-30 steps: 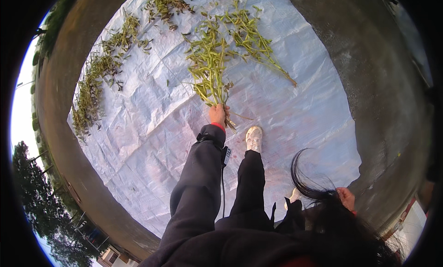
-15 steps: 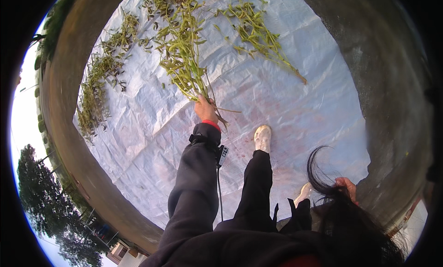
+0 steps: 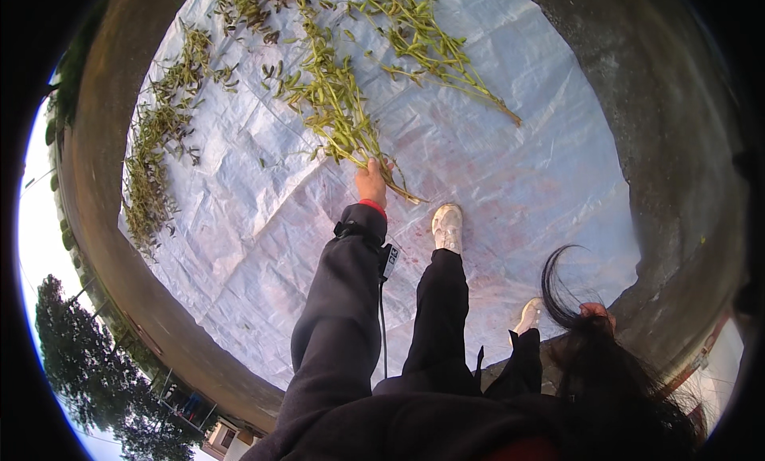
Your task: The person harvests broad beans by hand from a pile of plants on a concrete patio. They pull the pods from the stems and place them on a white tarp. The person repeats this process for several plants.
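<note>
My left hand (image 3: 371, 182) is closed around the lower stalks of a green-yellow bean plant (image 3: 339, 106), its pod-covered branches stretching away over the white plastic sheet (image 3: 542, 190). Bare stem ends stick out to the right of the fingers. Beyond and to the right lies a second bean plant (image 3: 430, 47), apart from the held one. My right hand (image 3: 596, 311) is low at the right, mostly covered by dark hair, so its fingers cannot be made out.
Drier bean plants (image 3: 159, 134) are strewn along the sheet's left side, with more (image 3: 247, 3) at the far edge. My shoes (image 3: 448, 226) stand on the sheet. Grey-brown ground (image 3: 669, 134) surrounds it, and a tree (image 3: 80, 365) shows at lower left.
My left hand has shifted slightly right relative to the sheet, and the held plant now slants more to the right at its stem end. The hair covers more of my right hand.
</note>
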